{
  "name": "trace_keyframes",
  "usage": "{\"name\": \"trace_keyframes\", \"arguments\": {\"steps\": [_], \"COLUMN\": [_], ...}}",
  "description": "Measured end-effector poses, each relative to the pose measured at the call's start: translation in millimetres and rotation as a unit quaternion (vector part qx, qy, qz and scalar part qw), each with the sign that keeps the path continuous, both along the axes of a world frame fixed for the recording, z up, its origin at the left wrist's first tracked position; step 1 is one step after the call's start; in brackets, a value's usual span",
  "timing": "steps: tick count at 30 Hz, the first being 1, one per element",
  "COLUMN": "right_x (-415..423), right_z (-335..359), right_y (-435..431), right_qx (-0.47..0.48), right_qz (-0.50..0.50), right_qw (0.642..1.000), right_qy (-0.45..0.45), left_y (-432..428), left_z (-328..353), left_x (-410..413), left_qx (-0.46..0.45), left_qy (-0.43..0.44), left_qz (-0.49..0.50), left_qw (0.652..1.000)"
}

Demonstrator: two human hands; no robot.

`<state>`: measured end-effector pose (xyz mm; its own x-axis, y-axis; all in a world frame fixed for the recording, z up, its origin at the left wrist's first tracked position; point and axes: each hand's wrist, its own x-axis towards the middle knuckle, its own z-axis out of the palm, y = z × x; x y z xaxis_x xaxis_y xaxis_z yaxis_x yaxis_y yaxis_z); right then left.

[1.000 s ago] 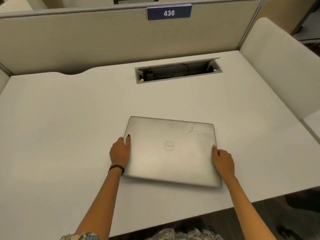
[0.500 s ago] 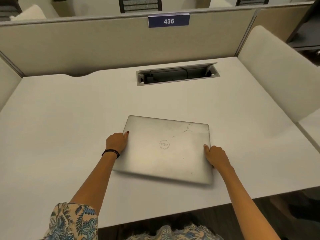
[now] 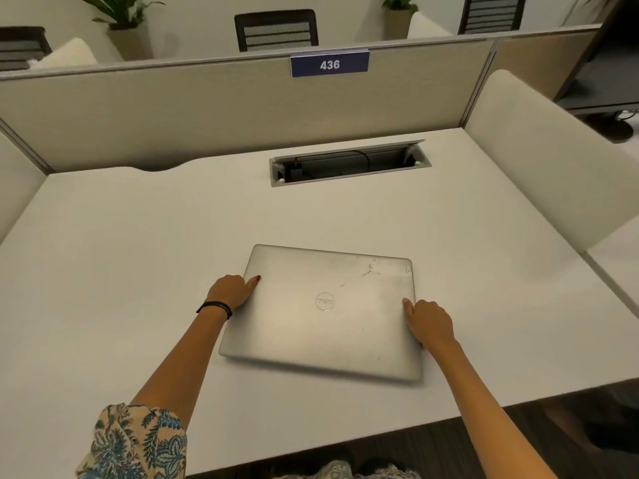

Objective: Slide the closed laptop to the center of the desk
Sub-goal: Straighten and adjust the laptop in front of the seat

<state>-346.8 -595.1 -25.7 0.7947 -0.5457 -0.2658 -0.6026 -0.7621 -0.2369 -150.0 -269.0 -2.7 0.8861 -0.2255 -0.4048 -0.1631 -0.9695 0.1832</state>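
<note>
A closed silver laptop [image 3: 325, 312] lies flat on the white desk [image 3: 138, 257], a little right of the desk's middle and slightly skewed. Its lid shows a round logo and scratches near the far right corner. My left hand [image 3: 232, 291] grips the laptop's left edge, thumb on the lid. On the opposite side, my right hand [image 3: 429, 321] holds the right edge with the thumb resting on top. A dark band circles my left wrist.
An open cable tray [image 3: 349, 162] is sunk into the desk behind the laptop. Beige partition walls [image 3: 173, 112] close off the back and both sides; a blue sign 436 [image 3: 329, 65] hangs on the back one. The desk's front edge runs just below the laptop.
The laptop has slid a little to the left and away from the front edge with both hands on its sides. My head has tilted up, showing more beyond the partition.
</note>
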Motion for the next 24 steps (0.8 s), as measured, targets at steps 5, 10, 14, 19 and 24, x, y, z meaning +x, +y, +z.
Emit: {"name": "trace_keyframes", "arguments": {"steps": [5,10,14,19,24], "right_x": [5,21,29,29,12], "right_z": [0,1,3,4,-14], "right_y": [-4,-12,-18,-17,-10], "right_qx": [-0.033,-0.069,-0.045,-0.024,-0.106], "right_qz": [0.018,0.034,0.031,0.009,0.008], "right_qw": [0.999,0.997,0.998,1.0,0.991], "right_qy": [-0.002,0.0,0.015,0.013,-0.086], "left_y": [2,1,-1,4,6], "left_z": [0,0,2,-3,-11], "left_x": [0,-1,-3,0,1], "left_qx": [-0.015,0.003,0.073,0.088,0.058], "left_qy": [-0.011,-0.029,-0.053,-0.063,-0.161], "left_qz": [0.006,-0.01,-0.068,-0.094,-0.076], "left_qw": [1.0,1.0,0.994,0.99,0.982]}}
